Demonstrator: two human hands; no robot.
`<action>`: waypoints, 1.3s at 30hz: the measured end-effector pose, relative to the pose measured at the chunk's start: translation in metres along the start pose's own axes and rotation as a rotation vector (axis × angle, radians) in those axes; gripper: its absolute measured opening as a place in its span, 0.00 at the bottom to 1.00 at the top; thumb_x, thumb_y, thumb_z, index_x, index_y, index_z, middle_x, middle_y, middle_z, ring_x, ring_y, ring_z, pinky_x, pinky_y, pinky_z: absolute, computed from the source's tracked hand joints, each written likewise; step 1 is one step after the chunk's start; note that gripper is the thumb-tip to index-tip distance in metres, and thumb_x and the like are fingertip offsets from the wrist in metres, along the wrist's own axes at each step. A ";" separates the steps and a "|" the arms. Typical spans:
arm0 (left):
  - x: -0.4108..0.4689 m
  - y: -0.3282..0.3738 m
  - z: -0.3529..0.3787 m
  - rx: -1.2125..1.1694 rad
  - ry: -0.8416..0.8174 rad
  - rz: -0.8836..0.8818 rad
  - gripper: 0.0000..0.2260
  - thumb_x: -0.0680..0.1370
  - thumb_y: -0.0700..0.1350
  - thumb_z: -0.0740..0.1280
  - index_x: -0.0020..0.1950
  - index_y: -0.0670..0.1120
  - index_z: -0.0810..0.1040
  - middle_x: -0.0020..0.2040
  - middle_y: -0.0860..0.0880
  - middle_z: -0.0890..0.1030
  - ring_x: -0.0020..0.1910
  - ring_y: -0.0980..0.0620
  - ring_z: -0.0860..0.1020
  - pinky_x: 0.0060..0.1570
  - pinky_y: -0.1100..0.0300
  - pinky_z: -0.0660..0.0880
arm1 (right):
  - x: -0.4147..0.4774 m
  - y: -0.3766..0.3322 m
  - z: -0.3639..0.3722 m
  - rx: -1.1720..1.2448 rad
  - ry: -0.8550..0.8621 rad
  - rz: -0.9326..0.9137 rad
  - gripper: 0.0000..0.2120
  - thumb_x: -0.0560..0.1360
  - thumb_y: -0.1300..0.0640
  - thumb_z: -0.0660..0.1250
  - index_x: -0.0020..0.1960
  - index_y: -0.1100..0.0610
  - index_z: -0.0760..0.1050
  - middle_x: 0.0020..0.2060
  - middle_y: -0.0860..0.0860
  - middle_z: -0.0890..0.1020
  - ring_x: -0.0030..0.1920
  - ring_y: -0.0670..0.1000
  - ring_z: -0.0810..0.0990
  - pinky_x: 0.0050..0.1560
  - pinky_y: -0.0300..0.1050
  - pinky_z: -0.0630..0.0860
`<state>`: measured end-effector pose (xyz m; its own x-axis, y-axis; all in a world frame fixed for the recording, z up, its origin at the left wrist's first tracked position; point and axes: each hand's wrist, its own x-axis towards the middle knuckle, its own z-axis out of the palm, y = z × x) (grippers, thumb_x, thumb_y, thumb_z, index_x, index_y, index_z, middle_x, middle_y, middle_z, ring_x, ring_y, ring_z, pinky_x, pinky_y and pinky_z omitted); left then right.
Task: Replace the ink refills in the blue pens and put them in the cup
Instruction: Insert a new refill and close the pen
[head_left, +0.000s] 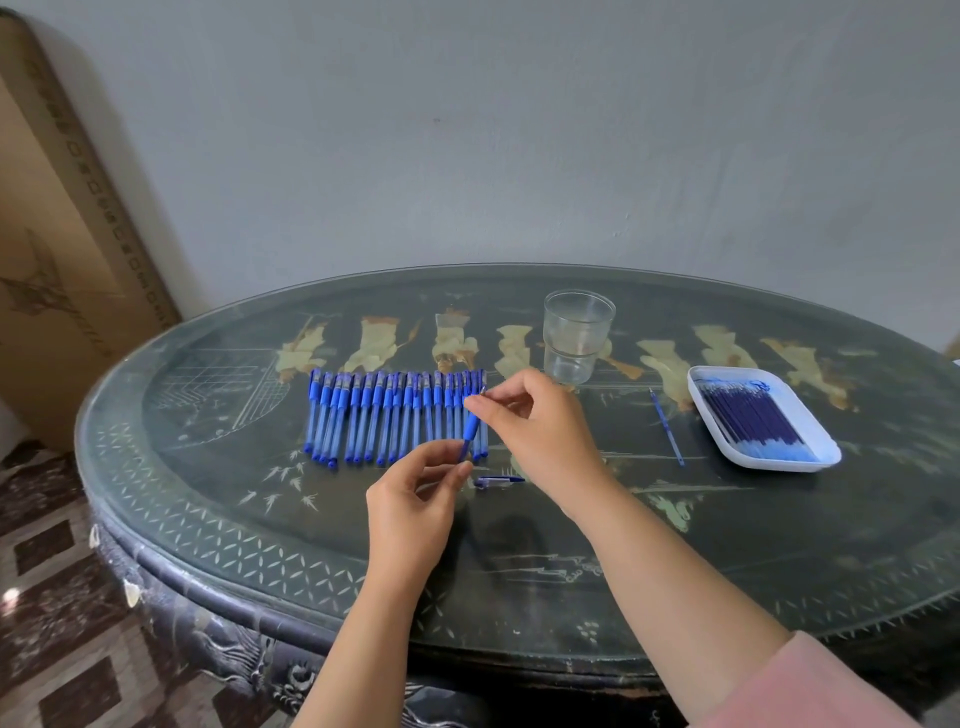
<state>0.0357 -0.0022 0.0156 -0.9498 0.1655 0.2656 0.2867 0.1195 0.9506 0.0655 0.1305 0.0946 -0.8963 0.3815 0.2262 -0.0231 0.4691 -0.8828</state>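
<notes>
Blue pen (470, 431) is held aslant over the surface (675, 545) between both hands. The left hand (415, 499) has its grip pinched on the lower barrel, and the right hand (530, 426) has a narrow grip on the tip end. Its cap (498, 481) lies just beneath. The row of blue pens (395, 415) lies at 10 o'clock from the hands, the clear cup (576, 332) at 12 and the white tray (769, 464) of refills (748, 415) at 2, with a loose refill (666, 426) between. The step looks like turning the tip section, though the view is too small to tell loosening from tightening. Next the tip must be seated straight, the pen capped and carried to the cup.
</notes>
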 end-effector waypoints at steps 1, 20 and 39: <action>0.000 0.000 0.000 -0.003 0.003 -0.002 0.12 0.74 0.39 0.74 0.49 0.56 0.82 0.45 0.62 0.84 0.44 0.60 0.82 0.48 0.64 0.79 | 0.000 0.000 0.000 0.012 0.019 0.016 0.12 0.74 0.48 0.71 0.50 0.55 0.77 0.44 0.47 0.80 0.44 0.45 0.77 0.42 0.31 0.73; 0.001 0.001 0.000 -0.028 0.010 -0.045 0.12 0.74 0.38 0.74 0.49 0.55 0.82 0.44 0.60 0.84 0.44 0.59 0.83 0.49 0.59 0.80 | 0.000 0.002 0.001 0.147 -0.019 0.054 0.07 0.78 0.57 0.68 0.54 0.53 0.81 0.46 0.41 0.82 0.49 0.40 0.80 0.56 0.47 0.80; 0.001 0.001 0.001 -0.005 0.014 -0.023 0.12 0.74 0.37 0.73 0.48 0.56 0.82 0.42 0.55 0.85 0.43 0.59 0.82 0.49 0.62 0.79 | 0.001 0.003 0.002 0.076 -0.031 -0.034 0.04 0.78 0.59 0.67 0.51 0.54 0.80 0.48 0.45 0.83 0.49 0.42 0.81 0.54 0.44 0.80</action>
<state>0.0350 -0.0012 0.0167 -0.9579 0.1485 0.2455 0.2638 0.1186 0.9573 0.0634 0.1310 0.0917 -0.9077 0.3409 0.2448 -0.0863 0.4192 -0.9038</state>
